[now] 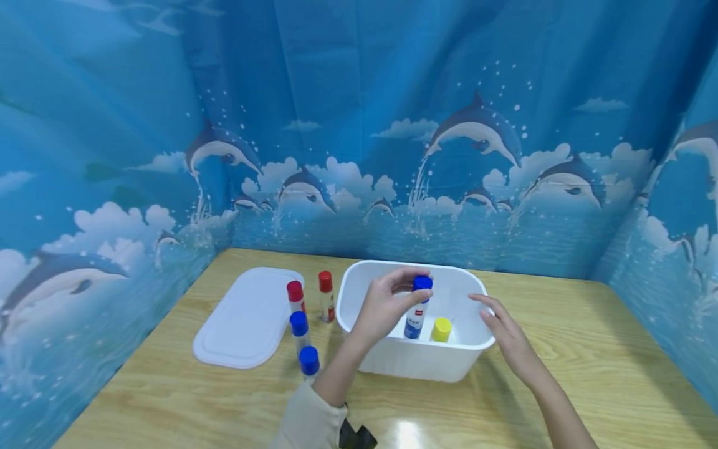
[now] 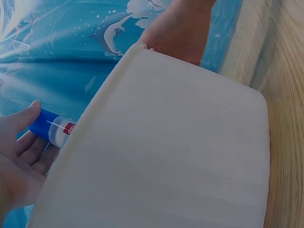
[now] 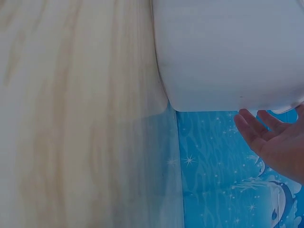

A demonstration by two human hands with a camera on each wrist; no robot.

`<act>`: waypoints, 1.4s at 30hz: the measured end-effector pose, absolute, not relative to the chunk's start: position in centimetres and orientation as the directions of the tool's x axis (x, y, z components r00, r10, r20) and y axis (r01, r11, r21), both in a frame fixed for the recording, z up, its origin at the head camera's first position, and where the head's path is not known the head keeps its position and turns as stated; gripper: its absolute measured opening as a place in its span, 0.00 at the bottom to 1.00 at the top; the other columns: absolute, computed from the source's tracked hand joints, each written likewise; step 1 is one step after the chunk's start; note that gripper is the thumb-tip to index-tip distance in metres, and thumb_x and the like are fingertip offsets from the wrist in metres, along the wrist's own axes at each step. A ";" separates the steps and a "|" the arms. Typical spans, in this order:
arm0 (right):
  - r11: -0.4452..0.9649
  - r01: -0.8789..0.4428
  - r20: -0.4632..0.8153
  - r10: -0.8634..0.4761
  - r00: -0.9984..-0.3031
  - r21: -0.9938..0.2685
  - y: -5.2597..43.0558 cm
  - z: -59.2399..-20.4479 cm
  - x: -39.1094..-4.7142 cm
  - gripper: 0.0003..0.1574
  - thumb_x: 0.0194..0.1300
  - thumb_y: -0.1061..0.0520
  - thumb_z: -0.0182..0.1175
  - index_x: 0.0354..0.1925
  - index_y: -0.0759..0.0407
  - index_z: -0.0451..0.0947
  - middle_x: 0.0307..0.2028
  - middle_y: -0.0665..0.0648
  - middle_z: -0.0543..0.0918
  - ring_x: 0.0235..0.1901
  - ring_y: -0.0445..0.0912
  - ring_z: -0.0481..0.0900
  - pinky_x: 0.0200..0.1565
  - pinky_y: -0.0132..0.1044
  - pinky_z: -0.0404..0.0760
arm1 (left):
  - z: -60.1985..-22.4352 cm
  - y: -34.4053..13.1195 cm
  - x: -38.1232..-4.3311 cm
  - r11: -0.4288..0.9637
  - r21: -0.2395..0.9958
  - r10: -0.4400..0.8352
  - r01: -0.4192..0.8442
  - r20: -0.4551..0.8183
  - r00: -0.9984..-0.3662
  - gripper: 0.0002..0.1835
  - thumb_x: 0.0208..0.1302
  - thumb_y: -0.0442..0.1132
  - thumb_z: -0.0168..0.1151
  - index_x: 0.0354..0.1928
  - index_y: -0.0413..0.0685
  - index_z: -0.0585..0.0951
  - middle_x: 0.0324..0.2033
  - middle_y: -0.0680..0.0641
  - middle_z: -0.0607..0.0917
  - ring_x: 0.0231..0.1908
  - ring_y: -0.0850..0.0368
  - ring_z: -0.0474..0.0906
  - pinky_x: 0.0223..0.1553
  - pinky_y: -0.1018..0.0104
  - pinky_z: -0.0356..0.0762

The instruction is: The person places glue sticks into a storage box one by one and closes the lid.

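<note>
My left hand (image 1: 387, 304) pinches the blue cap of a glue stick (image 1: 416, 318) between thumb and fingers, the stick upright inside the white plastic bin (image 1: 412, 362). In the left wrist view the same glue stick (image 2: 50, 127) shows above the bin's rim, its lower part hidden by the wall. A yellow-capped item (image 1: 441, 329) stands in the bin, to the right of the blue one. At the bin's right end is my right hand (image 1: 510, 340), fingers loosely extended by the rim and holding nothing; the right wrist view shows this hand (image 3: 278, 142) beside the bin wall.
Left of the bin stand two red-capped glue sticks (image 1: 326, 297) and two blue-capped ones (image 1: 300, 330). A white lid (image 1: 241, 321) lies flat on the wooden table (image 1: 185, 399) behind them. A blue dolphin-print curtain (image 1: 348, 125) encloses the back and sides.
</note>
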State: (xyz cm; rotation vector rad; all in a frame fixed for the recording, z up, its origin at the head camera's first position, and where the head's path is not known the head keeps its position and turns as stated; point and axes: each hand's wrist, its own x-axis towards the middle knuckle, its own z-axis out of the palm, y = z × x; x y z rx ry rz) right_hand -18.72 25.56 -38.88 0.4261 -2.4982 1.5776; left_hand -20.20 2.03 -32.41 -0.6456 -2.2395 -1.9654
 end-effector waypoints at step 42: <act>0.400 -0.308 0.267 -0.156 -0.951 -0.863 25.5 -38.9 -18.7 0.25 0.74 0.51 0.36 0.62 0.64 0.61 0.62 0.66 0.60 0.55 0.60 0.64 0.48 0.36 0.71 | -33.7 1.7 -21.5 0.431 0.879 0.464 0.204 -0.022 -0.885 0.09 0.54 0.36 0.68 0.38 0.51 0.83 0.34 0.58 0.81 0.39 0.62 0.75 0.45 0.66 0.75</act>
